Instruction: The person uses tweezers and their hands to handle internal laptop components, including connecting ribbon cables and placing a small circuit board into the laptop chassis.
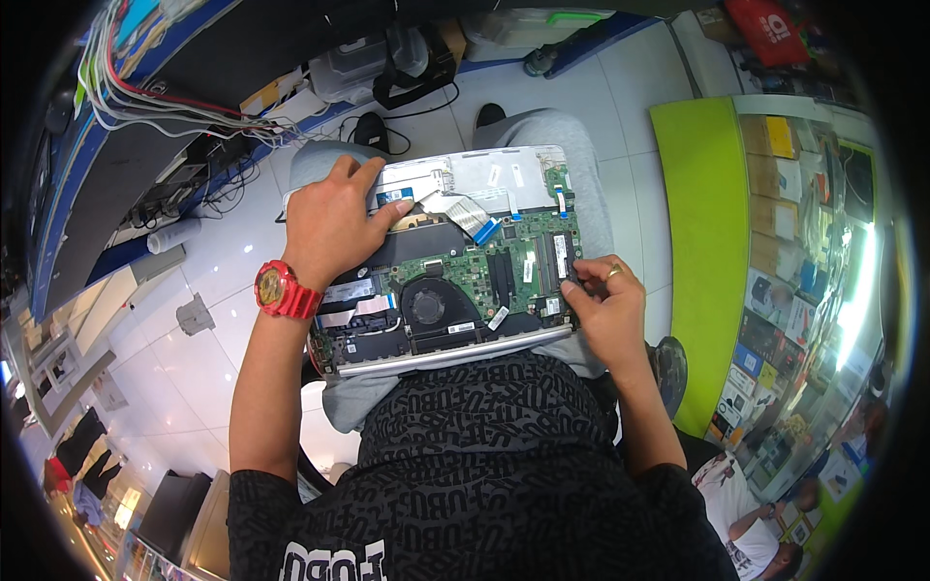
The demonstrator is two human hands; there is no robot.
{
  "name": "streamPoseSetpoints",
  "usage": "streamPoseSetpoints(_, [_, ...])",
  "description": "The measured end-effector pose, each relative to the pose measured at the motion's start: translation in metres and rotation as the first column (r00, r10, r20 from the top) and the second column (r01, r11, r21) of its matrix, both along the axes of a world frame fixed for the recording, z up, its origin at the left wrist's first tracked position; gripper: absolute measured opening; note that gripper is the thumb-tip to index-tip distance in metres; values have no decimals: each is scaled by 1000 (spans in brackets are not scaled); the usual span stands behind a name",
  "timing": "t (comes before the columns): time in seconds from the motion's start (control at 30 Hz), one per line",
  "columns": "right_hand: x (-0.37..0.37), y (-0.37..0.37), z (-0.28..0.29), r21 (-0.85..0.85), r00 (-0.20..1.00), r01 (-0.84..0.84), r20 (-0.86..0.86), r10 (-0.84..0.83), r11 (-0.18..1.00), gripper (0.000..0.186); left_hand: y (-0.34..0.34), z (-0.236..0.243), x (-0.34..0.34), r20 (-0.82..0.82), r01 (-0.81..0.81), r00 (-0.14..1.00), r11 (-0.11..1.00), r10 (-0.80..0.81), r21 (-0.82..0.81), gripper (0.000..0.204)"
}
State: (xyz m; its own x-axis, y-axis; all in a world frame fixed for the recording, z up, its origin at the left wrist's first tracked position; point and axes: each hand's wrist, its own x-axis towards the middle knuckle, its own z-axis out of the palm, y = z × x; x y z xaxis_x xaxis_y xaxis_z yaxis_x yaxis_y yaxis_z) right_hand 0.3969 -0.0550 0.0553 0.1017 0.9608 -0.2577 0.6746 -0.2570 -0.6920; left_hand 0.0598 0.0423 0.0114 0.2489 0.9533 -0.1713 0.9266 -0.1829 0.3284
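An opened laptop lies across the lap; the left hand, spread open, rests over its far-left corner; the right hand curls at the memory module, grip unclear. Handling that module seems underway; next calls for light fingertip pressure.

One left hand and one right hand are showing, two in all, and between them they are wearing one red wristwatch and one gold-coloured ring. One opened laptop is showing one round black fan and one broad white ribbon cable. Two dark shoes, one long green panel, one red bag and one white roll are also appearing.
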Motion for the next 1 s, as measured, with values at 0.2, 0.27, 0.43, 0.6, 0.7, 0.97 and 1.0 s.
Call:
streamPoseSetpoints(0.2, [-26,-10,1,30,963,-26,268,17,999,45,2,2,2,20,0,1000,1000,0,-19,56])
streamPoseSetpoints(0.27, [-31,-8,0,11,950,1,311,-4,1000,48,2,3,2,20,-4,1000,999,5,-35,57])
streamPoseSetpoints(0.43, [-32,-10,-5,87,921,-97,386,57,991,50,0,0,1,-11,9,1000,1000,-9,-9,57])
streamPoseSetpoints(0.6, [-31,-13,-11,112,920,-106,389,55,988,49,1,3,3,-15,5,1000,1000,-5,-29,57])
streamPoseSetpoints(0.7, [-31,-14,-17,150,924,-94,380,30,984,47,1,1,2,-7,13,1000,1000,-13,-20,57])
streamPoseSetpoints(0.97, [-29,-15,-23,217,944,-83,329,7,973,45,1,-1,2,0,20,1000,1000,-20,0,56])
streamPoseSetpoints(1.0, [-28,-15,-23,216,944,-83,330,7,973,45,1,-1,2,-2,19,1000,1000,-19,-2,56])
